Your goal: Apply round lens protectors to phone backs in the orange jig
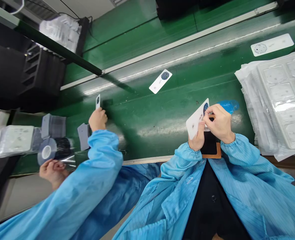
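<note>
Black shirt [207, 213] and open blue coat [270, 193] on my own body lie nearest to the camera, and just beyond them my two hands work together above the green bench [139, 133]. The white panel [194, 122] is between my hands, raised and slanted, partly over the orange frame [219, 151] with its black pad [209, 143].

In my judgement, the work on this panel is under way and not complete, because both hands are engaged at it. The dark disc [206, 107] is already on the panel. Farther away lie a second panel [156, 85] and a third panel [275, 45], each with a disc; whether they are finished, I cannot tell.

My left hand [197, 140] grips the lower edge, thumb on the face, fingers mostly hidden behind. My right hand [219, 121] comes from the other side with bent wrist, thumb and forefinger pinched together beside the disc. If some thin piece is between these tips, it is too small to see. Both forearms are directed inward, elbows apart.
</note>
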Motion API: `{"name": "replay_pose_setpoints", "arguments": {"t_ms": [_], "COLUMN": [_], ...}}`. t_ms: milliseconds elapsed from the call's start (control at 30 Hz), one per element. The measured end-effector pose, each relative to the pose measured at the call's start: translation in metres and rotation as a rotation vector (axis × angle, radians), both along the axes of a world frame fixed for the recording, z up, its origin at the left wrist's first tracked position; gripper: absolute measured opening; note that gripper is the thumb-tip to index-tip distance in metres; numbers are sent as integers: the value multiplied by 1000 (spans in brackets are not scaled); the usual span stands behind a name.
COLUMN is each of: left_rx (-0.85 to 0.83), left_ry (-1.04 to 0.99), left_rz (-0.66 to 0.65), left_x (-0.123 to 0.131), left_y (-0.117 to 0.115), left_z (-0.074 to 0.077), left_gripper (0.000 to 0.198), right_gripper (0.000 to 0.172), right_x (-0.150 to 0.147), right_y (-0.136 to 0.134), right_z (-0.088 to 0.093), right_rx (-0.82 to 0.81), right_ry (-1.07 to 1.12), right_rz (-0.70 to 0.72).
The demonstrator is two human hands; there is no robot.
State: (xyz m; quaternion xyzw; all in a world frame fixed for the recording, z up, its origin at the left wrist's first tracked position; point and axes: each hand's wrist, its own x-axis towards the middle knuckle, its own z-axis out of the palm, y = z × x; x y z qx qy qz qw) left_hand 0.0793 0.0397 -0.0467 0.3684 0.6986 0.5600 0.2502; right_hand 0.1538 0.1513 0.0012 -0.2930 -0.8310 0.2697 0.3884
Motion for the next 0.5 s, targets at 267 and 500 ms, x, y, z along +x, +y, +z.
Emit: {"name": "replay_pose_setpoints", "arguments": {"t_ms": [267, 500], "left_rx": [-40, -12], "left_ry": [-136, -284], "left_rz": [35, 70], "left_x": [-6, 3], "left_y": [2, -1], "left_z": [-4, 2], "left_gripper": [48, 42], "right_gripper": [11, 16], "right_x": [4, 2], "right_y": [-3, -11], "right_z": [3, 1], "right_rx": [-82, 40], "right_ry": [-2, -57], "right_rz": [72, 13]}}
